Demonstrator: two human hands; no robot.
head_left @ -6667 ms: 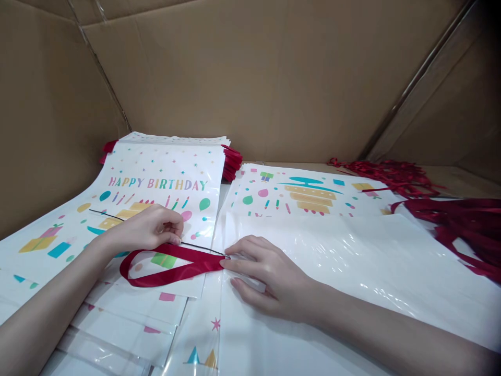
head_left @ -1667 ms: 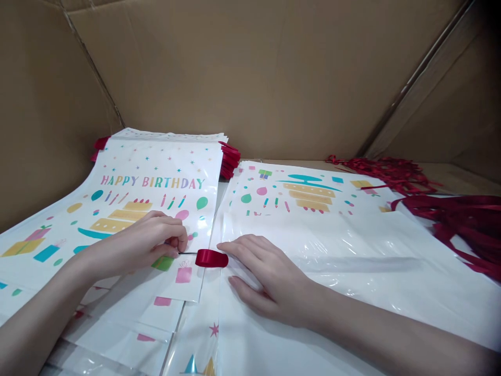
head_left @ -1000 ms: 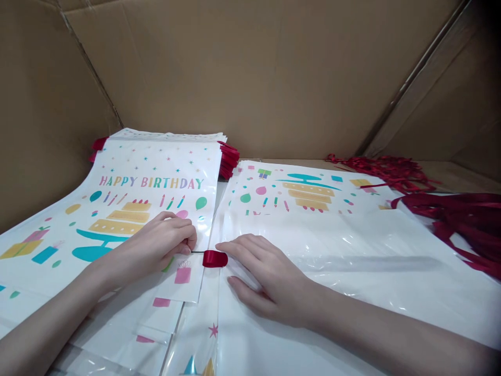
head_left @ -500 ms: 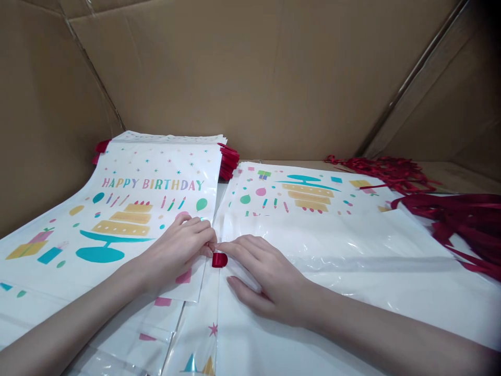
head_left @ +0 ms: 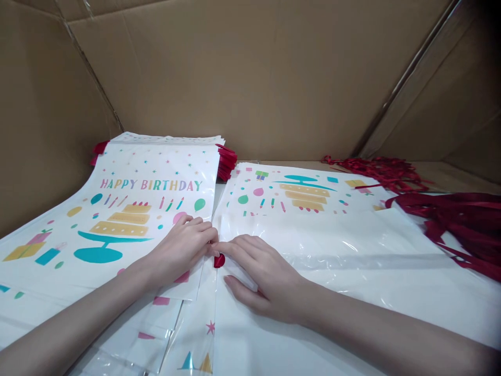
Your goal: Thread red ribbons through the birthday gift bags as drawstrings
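A short loop of dark red ribbon (head_left: 219, 261) sits at the left edge of a white plastic bag (head_left: 313, 308). My left hand (head_left: 190, 239) has its fingers curled together at this loop, its fingertips partly hidden. Flat over the bag lies my right hand (head_left: 260, 274), fingers stretched out and thumb apart; its index fingertip meets the left fingers just above the ribbon. Under my left forearm is a stack of printed birthday bags (head_left: 152, 164) with a cake picture. The bag at my right hand is folded over, showing an upside-down cake near its top.
Red ribbon ends (head_left: 226, 163) stick out from the left stack's side. A loose heap of thin red ribbons (head_left: 381, 172) lies at the back right, with a bigger bundle of dark red ribbon (head_left: 462, 227) nearer. Cardboard walls (head_left: 242, 78) rise behind and on both sides.
The red loop shows smaller and more folded beneath my fingertips. Both hands keep nearly the same place, and the view has shifted slightly.
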